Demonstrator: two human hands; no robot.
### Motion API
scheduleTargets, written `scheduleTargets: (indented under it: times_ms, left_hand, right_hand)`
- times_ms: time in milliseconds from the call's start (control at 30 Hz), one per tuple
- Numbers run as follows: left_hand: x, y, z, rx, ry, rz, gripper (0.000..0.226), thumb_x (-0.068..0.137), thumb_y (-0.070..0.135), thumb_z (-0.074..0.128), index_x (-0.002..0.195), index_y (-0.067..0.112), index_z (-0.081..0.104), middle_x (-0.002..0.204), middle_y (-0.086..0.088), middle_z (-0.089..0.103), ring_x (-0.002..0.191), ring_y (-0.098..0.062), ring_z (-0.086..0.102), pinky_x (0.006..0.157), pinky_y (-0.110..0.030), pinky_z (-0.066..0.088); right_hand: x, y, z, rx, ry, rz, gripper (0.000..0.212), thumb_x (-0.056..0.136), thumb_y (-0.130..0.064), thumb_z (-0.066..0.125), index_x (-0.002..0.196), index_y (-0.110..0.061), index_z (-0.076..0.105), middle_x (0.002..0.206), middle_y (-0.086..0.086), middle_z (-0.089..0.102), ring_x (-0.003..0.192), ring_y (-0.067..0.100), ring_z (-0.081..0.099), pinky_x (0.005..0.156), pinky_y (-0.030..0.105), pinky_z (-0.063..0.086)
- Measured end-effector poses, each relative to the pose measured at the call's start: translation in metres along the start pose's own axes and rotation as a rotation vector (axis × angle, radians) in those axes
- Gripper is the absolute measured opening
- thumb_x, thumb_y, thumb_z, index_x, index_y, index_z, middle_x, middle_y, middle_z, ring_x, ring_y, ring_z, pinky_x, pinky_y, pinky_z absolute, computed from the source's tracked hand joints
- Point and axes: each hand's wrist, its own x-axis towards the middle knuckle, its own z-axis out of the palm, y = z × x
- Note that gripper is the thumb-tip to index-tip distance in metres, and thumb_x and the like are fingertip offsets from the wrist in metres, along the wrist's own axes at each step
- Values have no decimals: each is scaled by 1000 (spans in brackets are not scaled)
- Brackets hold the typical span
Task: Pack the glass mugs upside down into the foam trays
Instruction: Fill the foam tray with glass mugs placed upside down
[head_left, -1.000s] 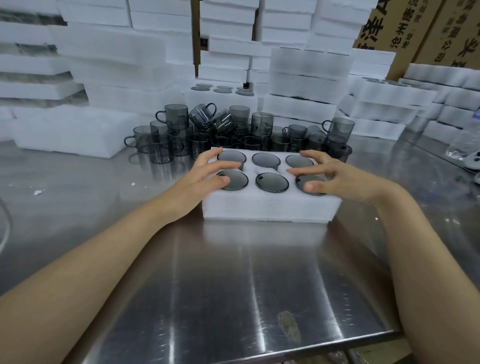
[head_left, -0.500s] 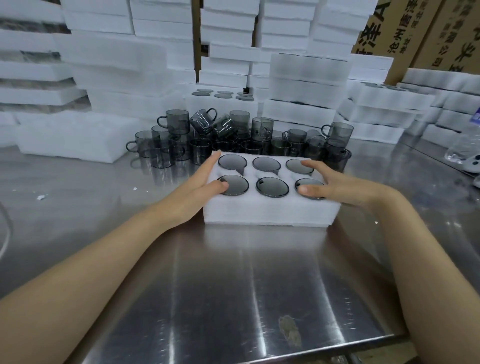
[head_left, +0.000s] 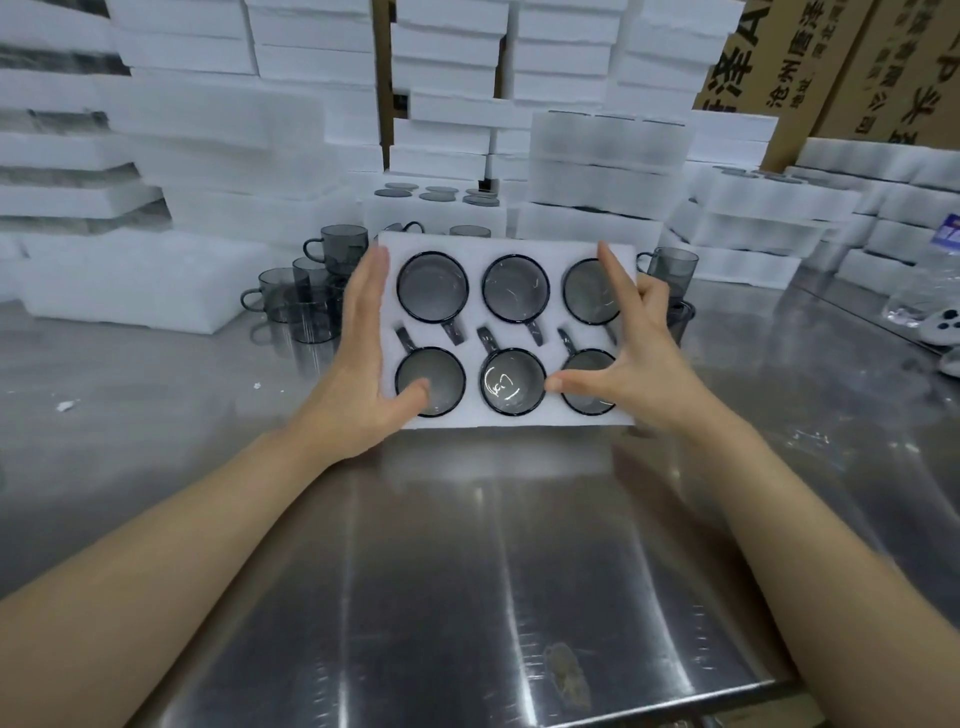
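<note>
A white foam tray is tipped up with its top face toward me, its lower edge near the steel table. Several smoky glass mugs sit upside down in its holes, handles in the slots. My left hand lies flat along the tray's left side, with its thumb on the lower left mug base. My right hand grips the right side: index finger up the face, thumb across the lower right mug, other fingers curled round the edge. Loose mugs stand behind the tray, mostly hidden by it.
Another filled tray stands behind, among tall stacks of foam trays lining the back. Cardboard boxes rise at the back right. A plastic bottle and a white controller lie at the right.
The tray lay flat on the table under both hands; now it is tilted up to face me, and both hands have shifted to its sides.
</note>
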Motion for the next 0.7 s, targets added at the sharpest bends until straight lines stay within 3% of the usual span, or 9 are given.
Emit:
scheduleTargets:
  times_ms: [67, 133, 167, 233, 367, 433, 500, 600, 700]
  left_hand:
    - [4, 3, 4, -398, 101, -255, 99, 78, 13, 64, 148, 34, -2, 153, 9, 28, 140, -5, 32, 112, -23, 32]
    - [6, 2, 3, -741, 121, -527, 81, 77, 26, 68, 147, 26, 27, 129, 9, 61, 116, -12, 60, 90, -29, 53]
    - [6, 0, 2, -798, 53, -587, 68, 76, 30, 69, 138, 20, 43, 117, 6, 68, 107, -16, 65, 81, -28, 56]
    - [4, -7, 3, -756, -34, -580, 49, 76, 33, 72, 121, 19, 59, 110, 3, 72, 101, -17, 68, 76, -26, 56]
    - [4, -6, 5, -717, -13, -538, 67, 64, 42, 78, 124, 21, 56, 116, 4, 70, 107, -15, 66, 83, -26, 54]
    - [5, -5, 4, -695, -17, -517, 70, 61, 42, 79, 124, 25, 53, 115, 8, 69, 108, -12, 65, 83, -24, 53]
    - [5, -4, 3, -667, -35, -498, 74, 59, 40, 81, 126, 25, 51, 116, 9, 68, 110, -10, 64, 85, -24, 53]
    - [6, -1, 3, -662, -44, -493, 79, 61, 35, 82, 131, 19, 49, 120, 4, 67, 112, -14, 63, 90, -28, 53]
    - [5, -2, 4, -704, -19, -525, 65, 65, 29, 82, 123, 21, 55, 115, 4, 70, 106, -14, 66, 81, -24, 55]
  right_hand:
    - [0, 2, 2, -4, 14, -27, 118, 60, -44, 88, 139, -66, 3, 125, -26, 12, 110, -38, 8, 83, -11, 18]
    - [0, 3, 3, -2, 15, -57, 116, 64, -37, 87, 143, -60, 6, 127, -30, 12, 110, -40, 4, 81, -15, 14]
    - [0, 2, 4, 1, 16, -68, 116, 64, -36, 87, 143, -59, 6, 128, -32, 9, 111, -40, 4, 82, -15, 13]
    - [0, 0, 6, 24, 33, -73, 117, 63, -39, 87, 142, -61, 5, 133, -25, 9, 113, -39, 3, 82, -15, 12]
    - [1, -5, 11, 92, 74, -39, 117, 58, -47, 84, 143, -59, 5, 142, -11, 12, 121, -31, 10, 93, -10, 15]
    - [1, -5, 14, 119, 95, -25, 117, 60, -42, 86, 143, -60, 6, 144, -10, 13, 131, -17, 16, 109, 8, 20]
    - [1, -5, 17, 110, 113, -20, 117, 62, -39, 88, 140, -64, 5, 145, -9, 13, 137, -4, 17, 113, 22, 21]
    - [0, -5, 19, 113, 132, -9, 119, 61, -38, 88, 137, -67, 2, 147, -10, 10, 139, -2, 14, 109, 23, 19]
    - [2, -5, 17, 171, 112, 30, 125, 61, -38, 88, 144, -57, -4, 149, -15, 8, 136, -8, 13, 109, 21, 19]
